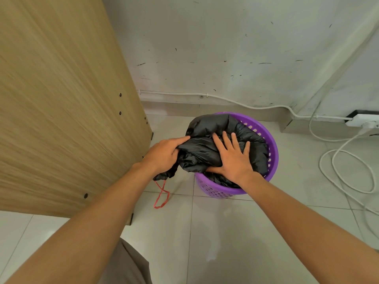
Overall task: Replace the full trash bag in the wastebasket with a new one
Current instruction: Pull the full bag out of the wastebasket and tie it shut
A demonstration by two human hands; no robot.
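Both bare forearms reach down over the pale tiled floor [225, 232]. Gripping a bunched fold of the crumpled black plastic trash bag [207, 148], the left hand [164, 153] curls its fingers round it, a red drawstring loop [161, 194] dangling below. Its fingers spread flat, the right hand [233, 158] presses on the bag, which sits in the round purple perforated plastic wastebasket [270, 140] near the wall, beside a wooden panel [61, 99].

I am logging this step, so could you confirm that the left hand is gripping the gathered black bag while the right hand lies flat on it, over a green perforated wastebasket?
Not quite: the wastebasket is purple, not green, as the head view shows. The rest stands: the left hand grips the gathered black bag, and the right hand lies flat on it.
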